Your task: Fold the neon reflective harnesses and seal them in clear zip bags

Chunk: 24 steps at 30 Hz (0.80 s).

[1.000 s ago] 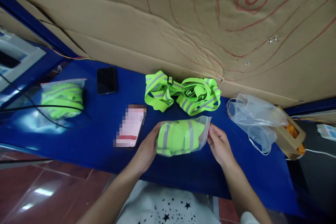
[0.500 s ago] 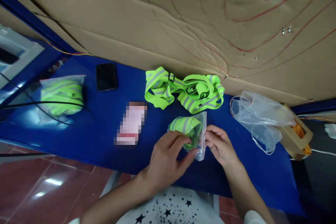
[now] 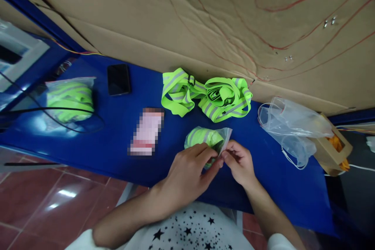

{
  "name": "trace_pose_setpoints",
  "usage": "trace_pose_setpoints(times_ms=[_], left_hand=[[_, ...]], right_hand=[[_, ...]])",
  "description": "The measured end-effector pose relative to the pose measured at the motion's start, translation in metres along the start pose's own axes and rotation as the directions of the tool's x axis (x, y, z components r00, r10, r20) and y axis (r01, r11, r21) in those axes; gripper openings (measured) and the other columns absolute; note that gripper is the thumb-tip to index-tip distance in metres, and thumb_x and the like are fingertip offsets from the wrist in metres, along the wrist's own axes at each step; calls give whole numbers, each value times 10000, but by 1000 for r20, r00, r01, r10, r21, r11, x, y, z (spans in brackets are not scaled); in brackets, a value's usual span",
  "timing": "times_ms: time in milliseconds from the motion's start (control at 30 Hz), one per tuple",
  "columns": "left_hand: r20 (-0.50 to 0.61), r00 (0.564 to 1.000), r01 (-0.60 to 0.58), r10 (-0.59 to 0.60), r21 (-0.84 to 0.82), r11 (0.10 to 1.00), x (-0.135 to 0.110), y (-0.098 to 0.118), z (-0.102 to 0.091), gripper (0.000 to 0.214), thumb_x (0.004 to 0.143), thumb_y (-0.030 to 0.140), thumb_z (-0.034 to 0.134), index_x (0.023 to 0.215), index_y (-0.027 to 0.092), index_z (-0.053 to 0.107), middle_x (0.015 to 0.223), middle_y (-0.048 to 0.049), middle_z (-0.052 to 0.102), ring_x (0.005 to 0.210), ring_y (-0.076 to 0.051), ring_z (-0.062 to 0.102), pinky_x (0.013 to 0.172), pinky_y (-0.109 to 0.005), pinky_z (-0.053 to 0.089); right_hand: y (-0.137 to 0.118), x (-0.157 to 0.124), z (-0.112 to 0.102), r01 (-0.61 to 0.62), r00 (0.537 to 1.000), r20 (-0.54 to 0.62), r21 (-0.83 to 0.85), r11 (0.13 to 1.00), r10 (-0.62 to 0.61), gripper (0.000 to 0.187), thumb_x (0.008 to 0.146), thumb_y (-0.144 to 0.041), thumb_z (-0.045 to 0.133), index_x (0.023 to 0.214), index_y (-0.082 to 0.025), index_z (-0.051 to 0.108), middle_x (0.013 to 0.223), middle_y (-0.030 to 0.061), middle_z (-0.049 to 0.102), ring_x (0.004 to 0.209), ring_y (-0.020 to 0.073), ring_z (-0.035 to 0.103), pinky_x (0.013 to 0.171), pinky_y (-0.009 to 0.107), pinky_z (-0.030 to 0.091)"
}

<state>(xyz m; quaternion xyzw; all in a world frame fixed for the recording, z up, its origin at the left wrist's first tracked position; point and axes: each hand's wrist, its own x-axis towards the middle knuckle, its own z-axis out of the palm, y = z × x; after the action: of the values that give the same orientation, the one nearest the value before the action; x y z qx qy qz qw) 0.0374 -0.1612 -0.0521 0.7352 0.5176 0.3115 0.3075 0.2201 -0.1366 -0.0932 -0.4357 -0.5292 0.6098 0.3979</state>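
Note:
A clear plastic bag with a folded neon-green reflective strap (image 3: 205,138) inside lies on the blue table (image 3: 111,140), close to its near edge. My left hand (image 3: 187,172) rests over the bag's near side, fingers pinching its open edge. My right hand (image 3: 238,160) pinches the same edge from the right, so both hands meet at the bag's mouth. Much of the bag is hidden under my left hand.
A loose pile of neon-green reflective straps (image 3: 205,97) lies behind the bag. A second bagged strap (image 3: 70,101) sits far left under a black cable. A black phone (image 3: 118,79), a blurred phone (image 3: 146,131), empty clear bags (image 3: 290,129) and a small cardboard box (image 3: 334,148) are also here.
The bag has turned from lying flat between my hands to end-on. My left hand moved from its left end over the top to the open edge, meeting my right hand.

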Motion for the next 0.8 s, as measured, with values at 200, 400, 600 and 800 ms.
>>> trace_pose_setpoints(times_ms=[200,400,600,800], left_hand=[[89,991,125,-102,-312,942,5,-6,-12,239,1003,274,538,784,193,589,718,6,583,649,-119,529,599,-262,388],[-262,928,77,-265,-562,824,4,-10,-31,195,1003,363,569,884,221,632,820,-31,585,751,-168,548,671,-304,429],[-304,851,-60,-428,-867,495,9,-9,-40,244,963,479,597,829,276,603,765,-8,555,690,-183,573,666,-339,518],[-338,823,-145,-455,-901,408,11,-23,-38,244,985,456,594,1111,280,705,1050,-32,669,932,-162,637,822,-282,544]], right_hand=[[-1,-6,2,197,966,-78,-386,901,-245,139,867,-158,606,747,-209,560,668,-31,510,601,113,461,584,248,394],[6,5,-1,12,987,-156,-44,999,-19,189,969,-426,590,925,-263,674,805,10,647,692,163,604,641,289,510],[2,22,12,-118,984,-107,188,975,139,287,877,-565,701,1010,-316,748,889,24,751,760,233,714,651,355,589],[-94,50,-4,367,728,-507,-280,887,-461,202,822,-410,824,908,-252,732,786,-32,671,668,110,596,631,237,487]])
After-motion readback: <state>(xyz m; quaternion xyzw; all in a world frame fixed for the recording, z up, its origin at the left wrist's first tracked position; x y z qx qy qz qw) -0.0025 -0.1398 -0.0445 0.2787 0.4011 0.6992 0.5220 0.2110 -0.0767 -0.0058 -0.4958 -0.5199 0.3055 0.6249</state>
